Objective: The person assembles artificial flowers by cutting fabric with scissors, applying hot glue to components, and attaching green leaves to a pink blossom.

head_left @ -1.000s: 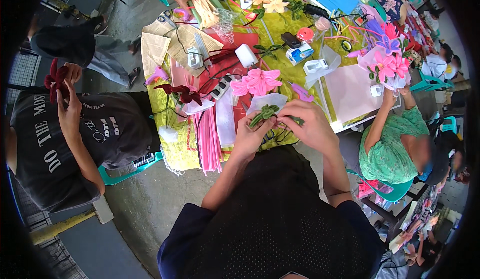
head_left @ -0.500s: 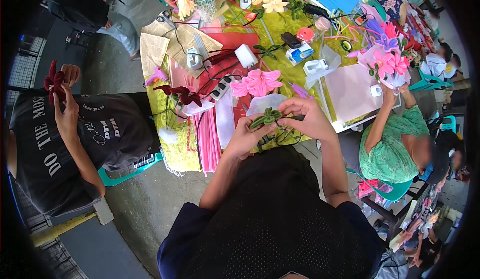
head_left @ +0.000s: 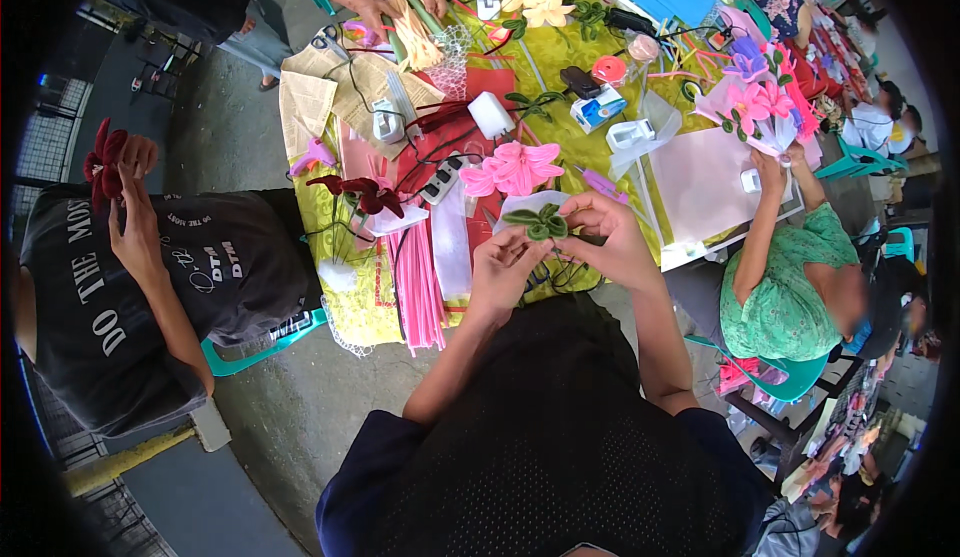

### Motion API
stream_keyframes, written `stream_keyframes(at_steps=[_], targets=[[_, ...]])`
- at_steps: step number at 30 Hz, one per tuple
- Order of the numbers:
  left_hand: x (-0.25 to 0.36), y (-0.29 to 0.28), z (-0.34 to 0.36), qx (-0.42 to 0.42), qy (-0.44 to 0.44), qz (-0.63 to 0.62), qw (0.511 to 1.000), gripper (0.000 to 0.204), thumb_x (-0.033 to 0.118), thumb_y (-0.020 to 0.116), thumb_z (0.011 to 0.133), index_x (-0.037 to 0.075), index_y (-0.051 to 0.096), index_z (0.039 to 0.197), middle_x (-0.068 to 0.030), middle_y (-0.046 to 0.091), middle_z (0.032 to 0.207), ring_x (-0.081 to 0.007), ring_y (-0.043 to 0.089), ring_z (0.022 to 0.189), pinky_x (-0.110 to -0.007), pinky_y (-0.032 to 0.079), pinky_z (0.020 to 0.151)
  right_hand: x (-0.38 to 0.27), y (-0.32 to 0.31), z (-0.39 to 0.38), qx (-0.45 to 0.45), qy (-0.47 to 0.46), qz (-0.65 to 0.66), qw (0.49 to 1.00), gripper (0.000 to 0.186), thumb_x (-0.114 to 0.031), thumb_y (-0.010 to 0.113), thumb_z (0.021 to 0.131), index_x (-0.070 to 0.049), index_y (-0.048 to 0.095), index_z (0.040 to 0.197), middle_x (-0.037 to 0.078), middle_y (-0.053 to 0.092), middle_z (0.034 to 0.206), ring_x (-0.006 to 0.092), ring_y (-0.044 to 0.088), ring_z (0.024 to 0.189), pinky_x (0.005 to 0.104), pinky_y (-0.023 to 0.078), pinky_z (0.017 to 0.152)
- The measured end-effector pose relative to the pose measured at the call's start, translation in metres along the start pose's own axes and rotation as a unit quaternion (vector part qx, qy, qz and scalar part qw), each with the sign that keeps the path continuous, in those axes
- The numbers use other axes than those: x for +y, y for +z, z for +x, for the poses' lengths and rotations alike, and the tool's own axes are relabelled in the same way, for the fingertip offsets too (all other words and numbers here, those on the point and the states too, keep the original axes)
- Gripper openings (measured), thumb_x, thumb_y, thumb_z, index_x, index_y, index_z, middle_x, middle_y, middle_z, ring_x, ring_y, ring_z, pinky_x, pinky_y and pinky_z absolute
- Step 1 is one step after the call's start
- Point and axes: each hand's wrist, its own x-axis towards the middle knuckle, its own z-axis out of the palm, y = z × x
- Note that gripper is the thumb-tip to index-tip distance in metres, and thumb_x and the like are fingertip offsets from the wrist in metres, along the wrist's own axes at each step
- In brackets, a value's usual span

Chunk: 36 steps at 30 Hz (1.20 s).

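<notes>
A small sprig of fuzzy green leaves (head_left: 540,221), apparently bent from pipe cleaners, is held up over the table's near edge. My left hand (head_left: 503,269) pinches it low down from the left. From the right, the closed thumb and fingers of my right hand (head_left: 606,241) grip its lower part; the stem is mostly hidden behind the fingers. Just beyond my hands lies a pink pipe-cleaner flower (head_left: 515,167). A dark red flower (head_left: 362,195) rests to its left, above a bundle of pink pipe cleaners (head_left: 415,292) that hangs over the edge.
A yellow-green cloth (head_left: 590,67) covers the table. On it lie a white power strip (head_left: 440,182), a purple glue gun (head_left: 600,185), scissors (head_left: 330,42) and cables. Co-workers sit left with a dark red flower (head_left: 105,167), right with a bouquet (head_left: 755,107), and at the far side.
The sprig has turned in my fingers, its leaves now facing up more openly. The far co-worker has lowered a cream bundle to the table. The right co-worker's bouquet has shifted slightly.
</notes>
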Motion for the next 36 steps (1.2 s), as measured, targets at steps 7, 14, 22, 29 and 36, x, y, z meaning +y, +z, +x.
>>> stream_keyframes(at_steps=[7,14,22,29,36], targets=[[0.005,0.002,-0.008,-0.029,0.003,-0.019,0.999,0.022,0.000,0.054,0.086,-0.003,0.055,0.108,-0.0031,0.059,0.099,-0.0082,0.053,0.093,-0.024,0.043,0.082,0.007,0.006,-0.010,0.042,0.036,0.097,0.994,0.036,0.004,0.068,0.072,-0.003,0.050,0.102,0.008,0.063,0.087,0.0115,0.061,0.080,0.0214,0.049,0.070],[0.003,0.008,-0.009,-0.003,0.046,-0.009,0.999,0.017,0.004,0.058,0.086,0.000,0.059,0.102,-0.0039,0.061,0.091,-0.0088,0.054,0.078,-0.023,0.043,0.073,0.004,0.026,-0.018,0.107,-0.063,-0.009,0.992,0.032,0.002,0.069,0.072,0.000,0.051,0.098,0.008,0.064,0.084,0.0112,0.061,0.079,0.0223,0.050,0.070],[0.002,-0.003,-0.011,-0.068,0.024,-0.004,0.997,0.015,0.000,0.055,0.086,-0.001,0.061,0.100,-0.0013,0.061,0.095,-0.0079,0.054,0.088,-0.023,0.044,0.079,0.001,0.007,-0.017,0.009,-0.030,-0.192,0.981,0.013,0.000,0.068,0.074,0.002,0.062,0.085,0.000,0.061,0.075,0.0035,0.055,0.071,0.0202,0.046,0.065],[-0.008,-0.006,-0.012,-0.072,0.019,0.034,0.997,0.015,0.002,0.054,0.088,-0.002,0.061,0.101,-0.0007,0.061,0.090,-0.0050,0.052,0.080,-0.020,0.041,0.070,-0.007,-0.007,-0.016,-0.057,-0.009,-0.185,0.981,0.012,-0.004,0.070,0.074,0.001,0.060,0.079,-0.001,0.057,0.069,0.0025,0.052,0.065,0.0192,0.041,0.057],[-0.004,-0.003,-0.015,-0.072,0.011,0.037,0.997,0.017,0.008,0.050,0.091,0.002,0.061,0.103,0.0023,0.058,0.081,-0.0025,0.047,0.071,-0.018,0.036,0.062,0.000,-0.006,-0.010,-0.084,-0.033,-0.113,0.990,0.010,-0.003,0.069,0.076,0.001,0.061,0.081,0.001,0.059,0.073,0.0043,0.054,0.066,0.0197,0.043,0.058]])
